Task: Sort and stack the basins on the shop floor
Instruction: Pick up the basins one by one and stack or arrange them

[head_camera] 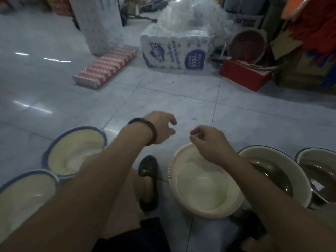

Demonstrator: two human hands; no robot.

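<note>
Pink basin (200,188) sits mouth-up (round); left hand (160,128) and right hand (209,142) hover loosely curled, empty.

pack of paper rolls (174,51) on tiled floor (163,99), red box (243,75), red-striped pack (105,67), white pillar (101,24)

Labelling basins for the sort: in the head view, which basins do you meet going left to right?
near blue-rimmed basin → farther blue-rimmed basin → pink-rimmed basin → dark-rimmed cream basin → basin at right edge
</note>
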